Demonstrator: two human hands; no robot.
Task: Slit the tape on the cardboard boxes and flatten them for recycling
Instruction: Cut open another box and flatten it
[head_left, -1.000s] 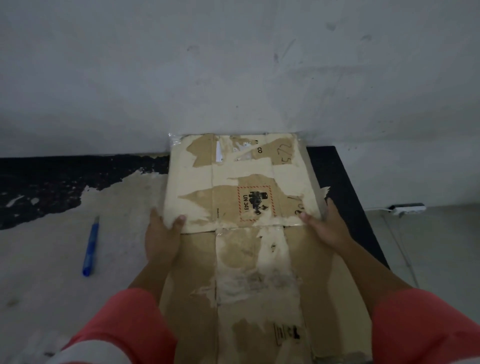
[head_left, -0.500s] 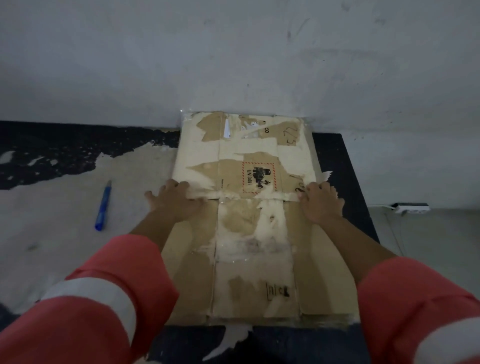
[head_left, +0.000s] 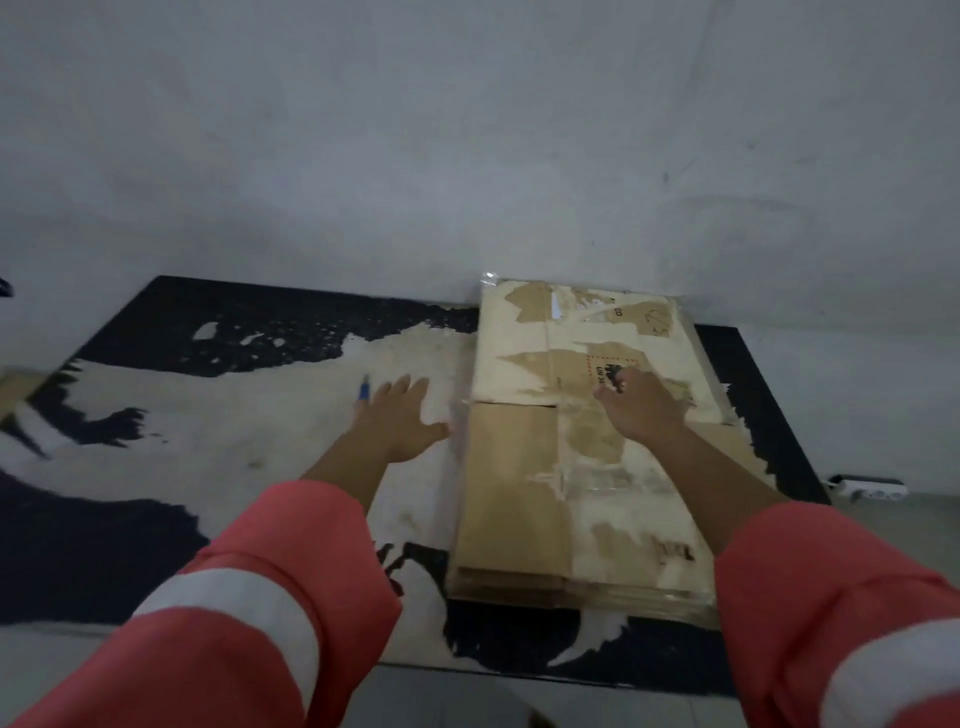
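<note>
Lying flat on the right side of the worn black table (head_left: 104, 561), the flattened cardboard box (head_left: 519, 493) has its far end against the wall (head_left: 467, 156). The right hand (head_left: 644, 410) rests on it at the red-dashed label (head_left: 605, 364), fingers extended, gripping nothing. Just left of the box, the left hand (head_left: 400, 415) spreads its fingers, empty, possibly touching the tabletop, beside a blue pen (head_left: 365, 388).

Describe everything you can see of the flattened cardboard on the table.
The flattened cardboard is brown, with pale patches where its surface is torn away, glossy clear tape and a red-dashed label. Several layers lie stacked flat at the right of the black table, far edge by the wall. The right hand rests on its middle; the left hand lies beside its left edge.
</note>
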